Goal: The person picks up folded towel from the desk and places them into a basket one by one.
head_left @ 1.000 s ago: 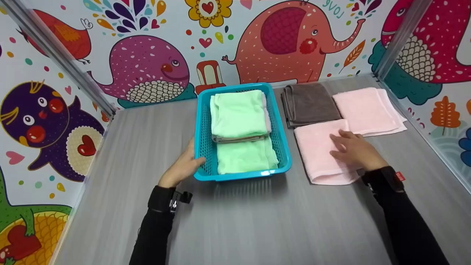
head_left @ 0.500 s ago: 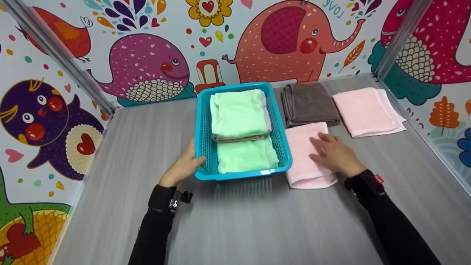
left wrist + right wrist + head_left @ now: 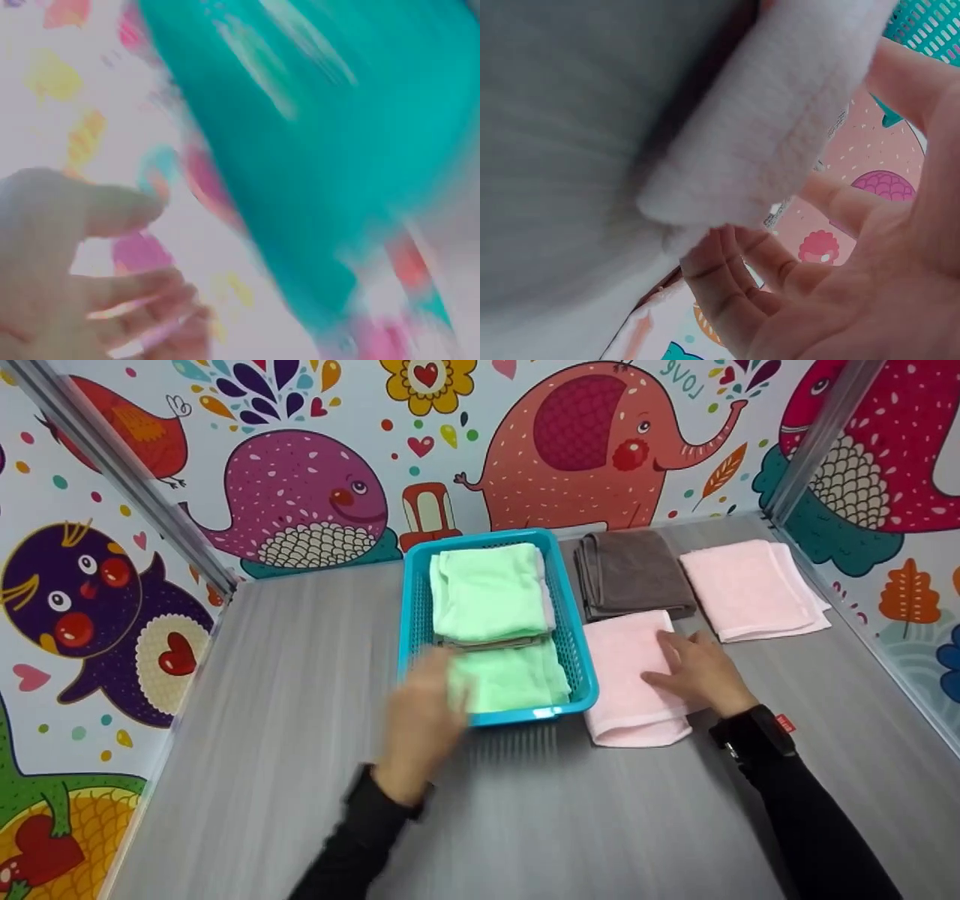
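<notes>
In the head view, a folded pink towel (image 3: 626, 671) lies just right of the blue plastic basket (image 3: 589, 690). My right hand (image 3: 709, 671) is at that towel's right side, thumb and forefinger apart over its top. From the right wrist view, the fingertips (image 3: 716, 255) are right at the edge of the towel (image 3: 780, 112). My left hand (image 3: 427, 720), blurred, overlaps the basket's near left corner; the left wrist view shows its fingers loose and nothing in them, apart from the basket (image 3: 315, 150). Folded green towels (image 3: 491, 592) lie in the basket, with brown and pink edges beneath the far one.
A folded brown towel (image 3: 637, 574) sits behind the pink one, near the back wall. Another folded pink towel (image 3: 754, 589) lies at the far right. Walls with painted animals (image 3: 577, 442) enclose the grey table (image 3: 525, 825) at the back and sides.
My right hand has slid the near pink towel left, up to the basket. The left hand has let go of the basket's left rim and moved right, over its near corner.
</notes>
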Action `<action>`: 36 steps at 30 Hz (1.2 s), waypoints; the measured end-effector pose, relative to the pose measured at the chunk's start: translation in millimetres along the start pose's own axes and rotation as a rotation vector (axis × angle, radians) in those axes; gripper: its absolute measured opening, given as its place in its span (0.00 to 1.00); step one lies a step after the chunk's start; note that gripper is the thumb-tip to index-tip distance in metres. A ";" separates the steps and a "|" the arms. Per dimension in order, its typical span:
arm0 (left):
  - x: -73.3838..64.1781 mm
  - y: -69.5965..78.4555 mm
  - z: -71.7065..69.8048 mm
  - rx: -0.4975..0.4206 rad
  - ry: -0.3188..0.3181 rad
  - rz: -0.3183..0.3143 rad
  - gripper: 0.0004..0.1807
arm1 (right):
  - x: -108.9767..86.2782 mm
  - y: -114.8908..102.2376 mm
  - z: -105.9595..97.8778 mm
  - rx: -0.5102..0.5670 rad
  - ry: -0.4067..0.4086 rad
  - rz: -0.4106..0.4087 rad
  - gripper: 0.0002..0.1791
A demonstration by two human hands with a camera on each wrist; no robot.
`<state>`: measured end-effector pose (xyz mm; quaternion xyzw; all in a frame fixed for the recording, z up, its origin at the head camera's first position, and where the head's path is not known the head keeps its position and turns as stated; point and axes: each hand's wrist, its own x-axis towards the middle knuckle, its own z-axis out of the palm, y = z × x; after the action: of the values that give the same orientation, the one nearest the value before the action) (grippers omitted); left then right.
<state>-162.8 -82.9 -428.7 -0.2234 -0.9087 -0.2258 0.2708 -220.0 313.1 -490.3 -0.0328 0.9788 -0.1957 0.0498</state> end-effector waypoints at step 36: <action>15.2 128.7 154.8 -0.298 -0.480 0.196 0.13 | -5.2 2.0 -18.2 0.127 -0.078 -0.185 0.37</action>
<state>-166.8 106.4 -498.8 -0.3946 -0.8776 -0.2702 0.0327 -217.0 322.3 -473.9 -0.1274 0.9546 -0.2596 0.0718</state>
